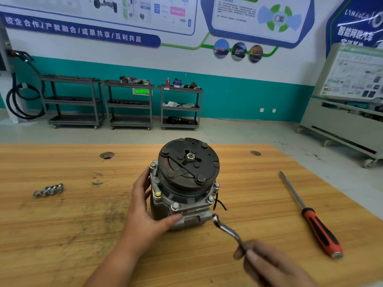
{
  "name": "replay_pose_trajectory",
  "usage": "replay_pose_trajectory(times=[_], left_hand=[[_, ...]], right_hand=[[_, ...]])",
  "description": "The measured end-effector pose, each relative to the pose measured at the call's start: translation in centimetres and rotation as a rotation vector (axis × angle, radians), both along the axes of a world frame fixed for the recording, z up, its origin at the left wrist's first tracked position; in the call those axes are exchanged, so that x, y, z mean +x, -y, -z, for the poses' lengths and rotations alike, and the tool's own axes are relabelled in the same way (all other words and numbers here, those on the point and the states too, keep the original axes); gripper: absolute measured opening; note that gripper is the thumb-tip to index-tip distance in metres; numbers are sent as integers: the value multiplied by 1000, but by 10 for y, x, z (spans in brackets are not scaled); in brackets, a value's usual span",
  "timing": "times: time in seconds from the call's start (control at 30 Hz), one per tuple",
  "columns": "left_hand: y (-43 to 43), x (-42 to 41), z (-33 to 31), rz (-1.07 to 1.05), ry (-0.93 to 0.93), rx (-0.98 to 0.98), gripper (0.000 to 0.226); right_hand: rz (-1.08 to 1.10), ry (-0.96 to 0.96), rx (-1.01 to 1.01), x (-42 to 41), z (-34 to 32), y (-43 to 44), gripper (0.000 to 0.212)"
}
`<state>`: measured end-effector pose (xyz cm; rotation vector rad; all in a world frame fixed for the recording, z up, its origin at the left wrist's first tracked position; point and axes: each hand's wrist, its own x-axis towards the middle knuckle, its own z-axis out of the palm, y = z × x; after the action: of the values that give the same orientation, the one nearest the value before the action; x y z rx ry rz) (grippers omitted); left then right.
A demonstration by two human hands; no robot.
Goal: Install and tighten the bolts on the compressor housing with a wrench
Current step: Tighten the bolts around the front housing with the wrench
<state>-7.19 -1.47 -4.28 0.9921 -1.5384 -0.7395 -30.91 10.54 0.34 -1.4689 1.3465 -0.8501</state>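
**Hands**
- Your L hand [143,212]: wrapped on the left flank of the compressor [182,183]. Thumb lies across the front face, fingers go round the far side. It grasps the housing.
- Your R hand [267,264]: lower right, motion-blurred. Fingers pinch the handle end of the wrench [227,229].

**Task items**
- Wrench: slim, cranked, steel. It rises up-left from the R hand, w/ its head just beside the housing's lower-right corner. Contact: can't tell.
- Compressor: stands mid-bench. The dark clutch plate faces up, w/ a centre nut on top.
- Flange bolts [175,205]: seated round the rim below the pulley. Five in view, one yellowish.
- Loose bolts [48,190]: short row on the bench, left side, well apart from the unit.

**Other**
- Screwdriver [310,216]: red/black handle, bench right. Tip points away from you.

**Surface**
- Bench [62,235]: wood-grain top w/ dark smears left of centre. Two round holes [107,155] sit near the far edge.

**Room**
- Floor: pale grey.
- Wall: white over a teal band, w/ a blue banner and posters above. Two white sockets [262,110] sit low on the teal.
- Shelf carts [72,100]: three, grey, along the wall. Parts lie on top of the mid and right ones. A green lit sign [142,91] shows behind the mid one.
- Black hose [22,100]: coiled, far left.
- Trainer board [348,96]: on a wheeled base, far right.
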Motion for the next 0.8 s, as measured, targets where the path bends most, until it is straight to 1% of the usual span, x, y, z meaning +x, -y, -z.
replay_pose_trajectory(times=[0.03, 0.07, 0.1, 0.13, 0.17, 0.2, 0.27, 0.37, 0.47, 0.5, 0.6, 0.63, 0.7, 0.8], left_hand=[[0, 0, 0, 4, -4, -6, 109], [0, 0, 1, 4, -4, -13, 107], [0, 0, 1, 3, -3, -18, 106], [0, 0, 1, -1, -1, -20, 106], [0, 1, 1, -2, 1, -22, 105], [-1, 1, 1, -3, 5, -24, 105], [-2, 0, -1, 0, 13, -29, 105], [-2, -1, 0, 3, -2, -28, 106], [-3, -2, -2, 2, 1, -20, 107], [-3, -2, -2, 8, -6, -23, 107], [-2, -2, -2, 13, -11, -25, 106], [-2, -2, -1, 11, -9, -25, 107], [-2, -1, -1, 13, -13, -20, 107], [-1, -2, 0, 25, -32, -23, 107]], right_hand=[[21, -226, -114, -14, -7, 8, 18], [19, -461, -266, -27, -16, 18, 19], [-8, -681, -415, -36, -26, 28, 25], [-43, -877, -521, -40, -37, 38, 35], [-83, -1009, -586, -41, -49, 47, 47], [-121, -1101, -624, -43, -61, 56, 56], [-229, -1176, -671, -43, -81, 74, 63], [-392, -1268, -739, -34, -98, 96, 67], [-495, -1364, -702, -26, -113, 111, 69], [-530, -1393, -680, -23, -119, 116, 65], [-602, -1445, -605, -18, -134, 128, 39], [-620, -1451, -571, -17, -136, 131, 35], [-643, -1446, -479, -13, -138, 136, 33], [-635, -1361, -306, -6, -139, 140, 31]])
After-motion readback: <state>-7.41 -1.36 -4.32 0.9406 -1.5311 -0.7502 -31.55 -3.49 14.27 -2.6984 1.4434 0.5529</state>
